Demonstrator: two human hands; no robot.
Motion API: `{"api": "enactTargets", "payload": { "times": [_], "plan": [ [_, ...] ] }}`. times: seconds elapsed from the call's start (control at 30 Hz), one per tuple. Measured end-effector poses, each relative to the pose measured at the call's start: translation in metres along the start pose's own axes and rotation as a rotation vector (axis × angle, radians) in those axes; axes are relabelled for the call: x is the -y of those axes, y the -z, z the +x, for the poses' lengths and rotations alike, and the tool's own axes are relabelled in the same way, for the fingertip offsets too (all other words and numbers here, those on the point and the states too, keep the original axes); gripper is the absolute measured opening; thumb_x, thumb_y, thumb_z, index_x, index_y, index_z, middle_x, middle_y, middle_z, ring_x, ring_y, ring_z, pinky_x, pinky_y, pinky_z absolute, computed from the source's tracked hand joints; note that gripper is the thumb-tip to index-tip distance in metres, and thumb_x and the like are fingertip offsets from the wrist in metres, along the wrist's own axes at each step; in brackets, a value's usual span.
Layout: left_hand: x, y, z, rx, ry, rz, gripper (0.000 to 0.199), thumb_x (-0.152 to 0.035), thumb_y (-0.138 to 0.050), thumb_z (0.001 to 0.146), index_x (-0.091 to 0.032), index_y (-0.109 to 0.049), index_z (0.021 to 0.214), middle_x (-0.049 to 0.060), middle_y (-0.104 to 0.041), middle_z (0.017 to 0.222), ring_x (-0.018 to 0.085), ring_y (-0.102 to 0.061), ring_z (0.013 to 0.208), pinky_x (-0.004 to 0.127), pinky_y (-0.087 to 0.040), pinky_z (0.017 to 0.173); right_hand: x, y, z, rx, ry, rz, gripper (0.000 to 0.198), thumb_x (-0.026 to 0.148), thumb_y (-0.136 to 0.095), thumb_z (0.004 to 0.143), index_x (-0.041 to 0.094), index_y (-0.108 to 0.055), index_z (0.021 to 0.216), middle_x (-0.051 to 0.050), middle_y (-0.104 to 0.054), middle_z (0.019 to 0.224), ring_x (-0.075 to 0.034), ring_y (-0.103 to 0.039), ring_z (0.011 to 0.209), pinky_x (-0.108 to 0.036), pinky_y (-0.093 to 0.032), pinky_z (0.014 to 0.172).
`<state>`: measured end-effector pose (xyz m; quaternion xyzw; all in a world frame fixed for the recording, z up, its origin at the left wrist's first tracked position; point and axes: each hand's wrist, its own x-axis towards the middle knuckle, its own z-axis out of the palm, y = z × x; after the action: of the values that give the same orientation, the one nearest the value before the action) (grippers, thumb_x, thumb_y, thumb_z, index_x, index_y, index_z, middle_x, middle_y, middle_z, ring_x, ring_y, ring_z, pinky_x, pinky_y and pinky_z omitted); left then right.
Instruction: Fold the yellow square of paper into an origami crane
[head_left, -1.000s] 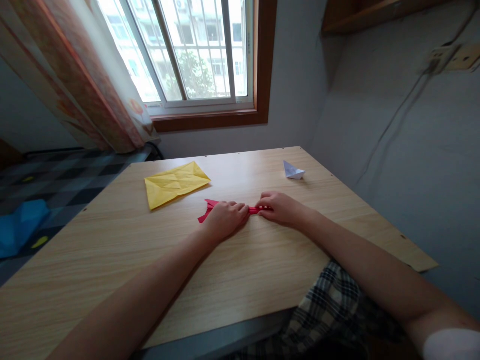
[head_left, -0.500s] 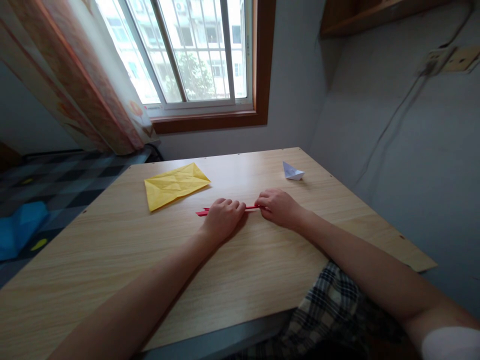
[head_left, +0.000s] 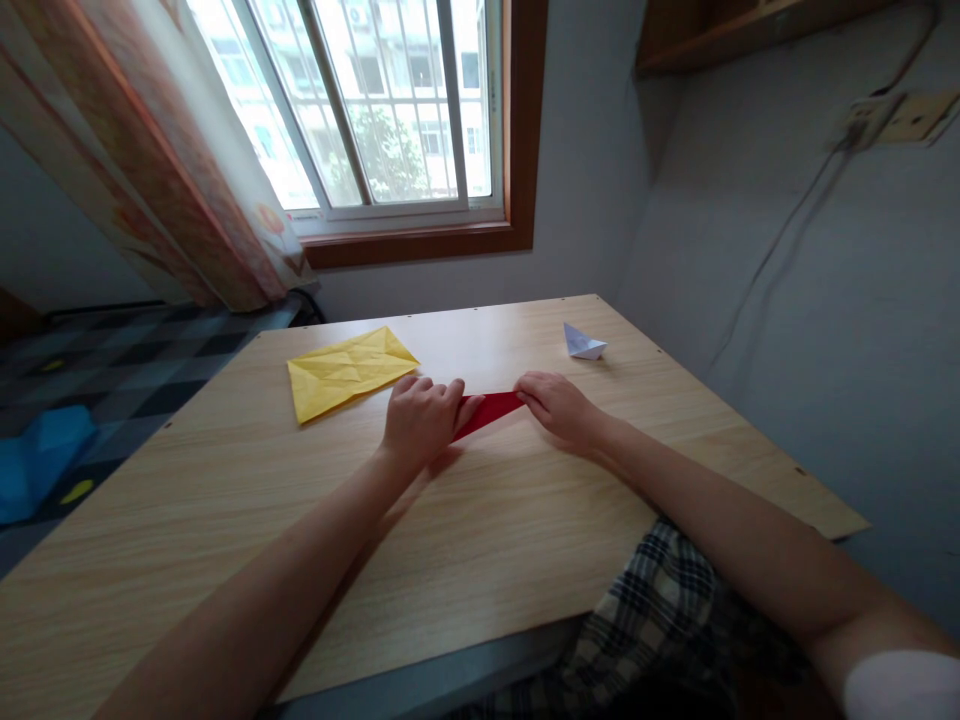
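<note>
here, arms [head_left: 300,575] angled inward; left hand [head_left: 421,415] and right hand [head_left: 556,405] pinching red paper [head_left: 487,409], hands apart.

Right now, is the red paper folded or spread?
Folded, apparently: the red paper forms a narrow, tapering wedge between left hand and right hand.

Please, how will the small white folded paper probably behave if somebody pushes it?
The small white folded paper looks thin, so it is probably light and may slide easily on the smooth-looking table. Its flat, angular sides make rolling unlikely. Its raised pointed end could bend or crumple under a firm push.
</note>
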<state>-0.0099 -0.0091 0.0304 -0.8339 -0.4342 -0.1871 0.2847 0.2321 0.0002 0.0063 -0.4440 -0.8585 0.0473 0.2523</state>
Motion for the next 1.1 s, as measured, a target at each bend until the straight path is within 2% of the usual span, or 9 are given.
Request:
{"api": "enactTargets", "payload": {
  "times": [0.07, 0.17, 0.23, 0.3, 0.47, 0.57, 0.63, 0.83, 1.1],
  "plan": [
    [0.002, -0.002, -0.001, -0.164, -0.043, 0.019, 0.036, -0.043, -0.049, 0.102, -0.02, -0.067, 0.123, 0.01, -0.076, 0.107, 0.03, -0.066, 0.112, 0.057, -0.033, 0.113, -0.003, -0.001, 0.001, -0.023, -0.042, 0.065, 0.02, 0.016, -0.045, 0.1, 0.015, -0.065, 0.094, -0.011, -0.069, 0.096, -0.021, -0.06, 0.089, -0.031, -0.041, 0.083],
    [-0.003, -0.003, -0.006, -0.351, -0.172, 0.037, 0.046, -0.033, -0.054, 0.1, -0.025, -0.051, 0.145, 0.011, -0.056, 0.148, 0.032, -0.044, 0.143, 0.06, -0.012, 0.124, -0.007, 0.0, 0.002, -0.057, -0.147, 0.21, 0.02, 0.016, -0.046, 0.098, 0.014, -0.064, 0.091, -0.01, -0.069, 0.093, -0.02, -0.06, 0.087, -0.029, -0.042, 0.08],
    [-0.01, -0.005, -0.01, -0.362, -0.278, 0.032, 0.051, -0.028, -0.054, 0.1, -0.027, -0.045, 0.15, 0.008, -0.051, 0.153, 0.029, -0.036, 0.148, 0.057, -0.01, 0.126, -0.008, 0.001, 0.003, -0.042, -0.224, 0.305, 0.021, 0.018, -0.046, 0.097, 0.014, -0.064, 0.088, -0.007, -0.069, 0.089, -0.019, -0.059, 0.082, -0.028, -0.042, 0.076],
    [-0.017, -0.007, -0.013, -0.295, -0.367, 0.028, 0.051, -0.024, -0.052, 0.1, -0.026, -0.044, 0.151, 0.007, -0.049, 0.155, 0.026, -0.033, 0.151, 0.053, -0.011, 0.128, -0.007, 0.001, 0.003, 0.007, -0.28, 0.355, 0.022, 0.018, -0.047, 0.096, 0.014, -0.066, 0.086, -0.006, -0.069, 0.084, -0.017, -0.058, 0.077, -0.027, -0.041, 0.072],
    [-0.018, -0.016, -0.01, 0.001, -0.419, -0.057, 0.037, -0.029, -0.051, 0.102, -0.018, -0.059, 0.137, 0.01, -0.06, 0.144, 0.029, -0.046, 0.142, 0.049, -0.029, 0.123, 0.003, -0.002, -0.001, 0.116, -0.335, 0.271, 0.023, 0.011, -0.05, 0.093, 0.013, -0.07, 0.082, -0.006, -0.072, 0.083, -0.016, -0.058, 0.075, -0.026, -0.038, 0.07],
    [-0.013, -0.021, -0.006, 0.101, -0.404, -0.128, 0.027, -0.03, -0.049, 0.103, -0.017, -0.069, 0.117, 0.008, -0.071, 0.125, 0.027, -0.061, 0.123, 0.044, -0.046, 0.108, 0.007, -0.004, -0.002, 0.145, -0.33, 0.217, 0.024, 0.013, -0.052, 0.095, 0.014, -0.073, 0.084, -0.007, -0.074, 0.085, -0.016, -0.059, 0.076, -0.026, -0.038, 0.069],
    [-0.011, -0.022, -0.005, 0.155, -0.406, -0.163, 0.026, -0.026, -0.048, 0.104, -0.015, -0.069, 0.113, 0.008, -0.073, 0.119, 0.024, -0.066, 0.109, 0.038, -0.053, 0.095, 0.007, -0.005, -0.003, 0.151, -0.303, 0.181, 0.022, 0.015, -0.054, 0.095, 0.014, -0.074, 0.087, -0.007, -0.074, 0.087, -0.016, -0.06, 0.078, -0.026, -0.039, 0.071],
    [-0.015, -0.018, -0.004, 0.268, -0.438, -0.157, 0.027, -0.026, -0.046, 0.105, -0.016, -0.07, 0.114, 0.008, -0.073, 0.109, 0.023, -0.065, 0.099, 0.034, -0.052, 0.081, 0.0, -0.008, -0.003, 0.081, -0.244, 0.07, 0.009, 0.016, -0.065, 0.09, 0.015, -0.074, 0.091, -0.005, -0.069, 0.085, -0.016, -0.057, 0.08, -0.026, -0.039, 0.073],
    [-0.023, -0.01, -0.004, 0.332, -0.355, -0.135, 0.026, -0.024, -0.048, 0.103, -0.016, -0.072, 0.1, 0.008, -0.07, 0.095, 0.023, -0.066, 0.088, 0.033, -0.049, 0.071, 0.001, -0.005, -0.003, 0.082, -0.105, 0.03, 0.016, 0.003, -0.06, 0.085, 0.014, -0.073, 0.086, -0.007, -0.067, 0.088, -0.017, -0.058, 0.084, -0.026, -0.041, 0.079]
  ]
}}
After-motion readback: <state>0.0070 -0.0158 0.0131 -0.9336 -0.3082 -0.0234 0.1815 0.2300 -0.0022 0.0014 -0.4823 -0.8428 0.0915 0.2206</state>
